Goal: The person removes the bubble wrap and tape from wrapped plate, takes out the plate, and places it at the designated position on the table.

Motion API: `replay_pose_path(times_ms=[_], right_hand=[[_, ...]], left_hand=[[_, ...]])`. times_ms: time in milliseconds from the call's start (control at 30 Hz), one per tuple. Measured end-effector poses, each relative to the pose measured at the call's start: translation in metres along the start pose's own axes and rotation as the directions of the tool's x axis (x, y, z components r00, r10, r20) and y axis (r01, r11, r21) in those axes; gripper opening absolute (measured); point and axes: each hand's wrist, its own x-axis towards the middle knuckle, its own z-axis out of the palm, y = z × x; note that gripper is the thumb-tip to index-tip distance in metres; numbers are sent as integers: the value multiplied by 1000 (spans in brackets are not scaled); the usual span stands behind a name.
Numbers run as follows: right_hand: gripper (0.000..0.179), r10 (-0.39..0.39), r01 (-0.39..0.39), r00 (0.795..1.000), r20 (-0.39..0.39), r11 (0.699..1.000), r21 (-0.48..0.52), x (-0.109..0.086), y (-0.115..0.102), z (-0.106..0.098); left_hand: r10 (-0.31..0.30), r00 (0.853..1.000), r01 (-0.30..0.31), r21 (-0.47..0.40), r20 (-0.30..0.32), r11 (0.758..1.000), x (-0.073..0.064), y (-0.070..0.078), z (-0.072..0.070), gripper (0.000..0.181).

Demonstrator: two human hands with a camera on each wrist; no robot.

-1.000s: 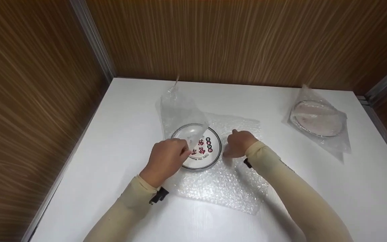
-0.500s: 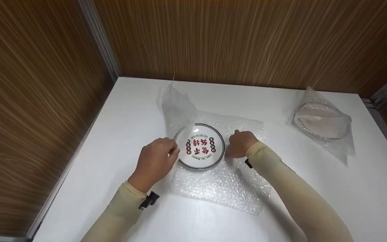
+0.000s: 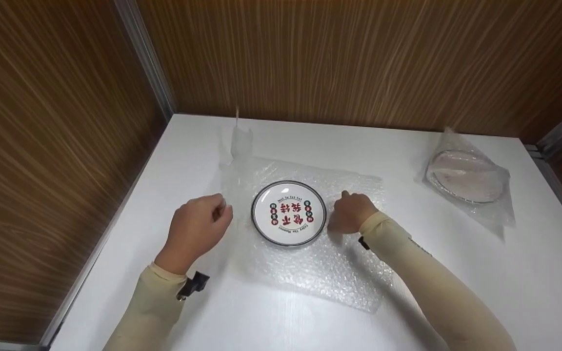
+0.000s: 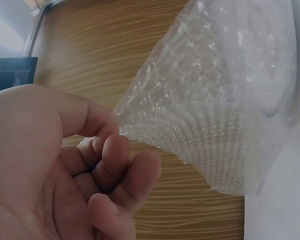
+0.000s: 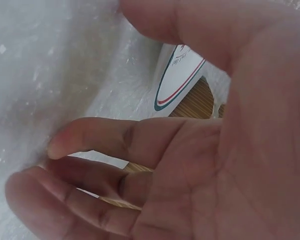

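Note:
A round white plate with a dark double rim and red and green lettering lies face up on a sheet of bubble wrap. To its left, my left hand pinches a corner of the sheet between thumb and forefinger. The left wrist view shows the bubble wrap stretching up and away from those fingertips. My right hand is just right of the plate, its fingertips touching the wrap. In the right wrist view the thumb and fingers stand apart, with the plate's rim partly hidden behind the hand.
At the back right of the white table lies another round dish wrapped in bubble wrap. Wood-grain panels rise behind the table and along its left side.
My left hand has moved left, drawing the raised flap of bubble wrap back off the plate, so its whole face now shows. The right hand has stayed almost in place.

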Motion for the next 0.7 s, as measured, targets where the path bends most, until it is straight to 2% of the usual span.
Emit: replay_pose_path(times_ms=[67, 267, 333, 400, 467, 567, 667, 700], right_hand=[[39, -3, 3, 1000, -2, 1000, -2, 0, 0, 1], [41, -14, 14, 1000, 5, 999, -29, 2, 1, 0], [41, -13, 13, 1000, 10, 999, -39, 2, 2, -1], [40, -15, 15, 1000, 9, 999, -48, 2, 2, 0], [39, -18, 19, 1000, 8, 998, -56, 1, 1, 0], [40, -19, 19, 1000, 10, 998, -54, 1, 0, 1], [39, -13, 14, 1000, 19, 999, -50, 2, -2, 2], [37, -11, 12, 1000, 24, 999, -48, 2, -3, 2]], left_hand=[[2, 1000, -2, -9, 0, 1000, -3, -4, -1, 31], [7, 997, -7, -4, -76, 1000, -10, -9, 1, 37], [-24, 999, 25, 18, -40, 1000, -13, -9, 0, 38], [-89, 995, 86, 57, 44, 995, -17, -9, -4, 39], [-166, 976, 152, 102, 145, 983, -21, -10, -10, 41], [-272, 921, 233, 166, 277, 958, -28, -14, -21, 43], [-319, 873, 282, 152, 368, 947, -36, -24, -28, 38], [-325, 863, 296, 134, 388, 946, -38, -28, -30, 36]])
